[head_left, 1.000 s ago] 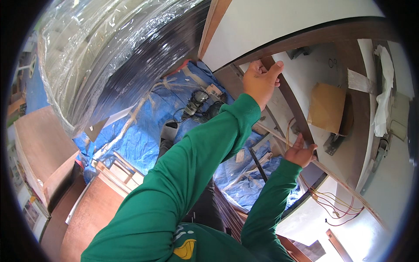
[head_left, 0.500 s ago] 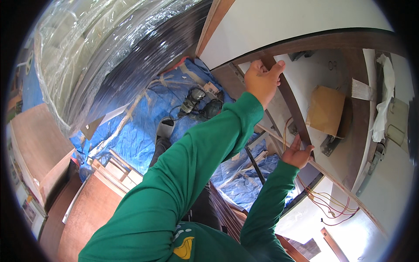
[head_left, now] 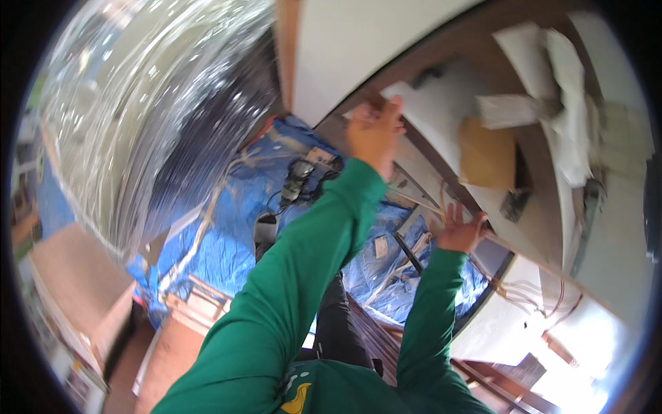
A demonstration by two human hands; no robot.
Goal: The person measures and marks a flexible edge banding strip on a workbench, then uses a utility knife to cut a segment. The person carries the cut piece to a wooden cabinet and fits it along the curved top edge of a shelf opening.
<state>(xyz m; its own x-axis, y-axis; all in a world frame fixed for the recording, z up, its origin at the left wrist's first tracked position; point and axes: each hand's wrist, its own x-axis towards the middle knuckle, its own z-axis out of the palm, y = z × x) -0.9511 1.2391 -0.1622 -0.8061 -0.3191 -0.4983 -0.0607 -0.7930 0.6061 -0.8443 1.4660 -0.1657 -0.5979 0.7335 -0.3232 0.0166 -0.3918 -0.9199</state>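
A dark brown wooden strip (head_left: pixel 434 161) runs at a slant along the front of a cabinet-like opening. My left hand (head_left: pixel 374 136) is closed at its upper end, thumb pointing up; the fingertips are blurred. At the strip's lower end is my right hand (head_left: pixel 460 231), palm turned up, the strip's end between its thumb and raised, parted fingers. Inside the opening, to the right of the strip, sits a brown cardboard box (head_left: pixel 488 153). Motion smears the exact contact of both hands.
Clear plastic film (head_left: pixel 138 131) wraps a large bulky piece at left. Blue sheeting (head_left: pixel 234 207) covers the floor, with power tools (head_left: pixel 298 181) on it. Loose wires (head_left: pixel 531 293) hang below the opening. Wooden panels (head_left: pixel 83 276) stand at lower left. White paper (head_left: pixel 569 103) hangs at right.
The view has swung, and both hands appear further left in it, the left hand most. My right hand's fingers have spread a little. The strip is still at both hands.
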